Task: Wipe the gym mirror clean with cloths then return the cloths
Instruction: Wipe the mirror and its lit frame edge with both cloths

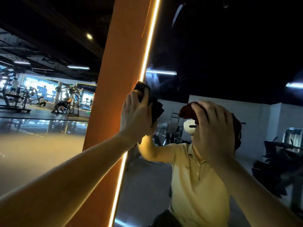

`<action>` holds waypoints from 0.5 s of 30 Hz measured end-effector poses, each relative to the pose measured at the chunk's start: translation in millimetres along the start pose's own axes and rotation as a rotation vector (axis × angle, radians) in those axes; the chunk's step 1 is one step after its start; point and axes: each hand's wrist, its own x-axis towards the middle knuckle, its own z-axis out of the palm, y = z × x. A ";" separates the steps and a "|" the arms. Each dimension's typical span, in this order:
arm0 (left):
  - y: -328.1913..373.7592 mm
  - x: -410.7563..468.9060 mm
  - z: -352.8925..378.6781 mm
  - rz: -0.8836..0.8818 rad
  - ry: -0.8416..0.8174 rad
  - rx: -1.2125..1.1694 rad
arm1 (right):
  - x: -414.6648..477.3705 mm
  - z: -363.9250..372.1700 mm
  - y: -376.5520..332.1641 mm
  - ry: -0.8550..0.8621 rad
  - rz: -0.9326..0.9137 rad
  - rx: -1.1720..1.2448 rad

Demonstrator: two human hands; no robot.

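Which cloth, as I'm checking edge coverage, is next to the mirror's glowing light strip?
The black fabric cloth gripped by the left hand; it sits by the glowing strip, while the rust-red cloth under the right hand is farther right.

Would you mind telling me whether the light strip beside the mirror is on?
On: the light strip glows bright yellow beside the mirror.
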 end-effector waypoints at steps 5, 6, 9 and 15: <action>11.4 16.1 15.2 0.119 0.047 0.013 | 0.0 -1.4 3.7 0.013 -0.010 0.019; 5.9 -14.7 17.4 0.251 0.018 -0.008 | -0.2 -1.4 3.9 0.013 -0.013 0.014; -22.7 -78.6 10.2 0.595 -0.103 0.061 | 0.5 -0.1 3.2 0.016 -0.010 0.002; -0.3 59.4 3.2 0.186 -0.060 0.111 | -4.3 -1.1 6.2 -0.036 -0.038 0.030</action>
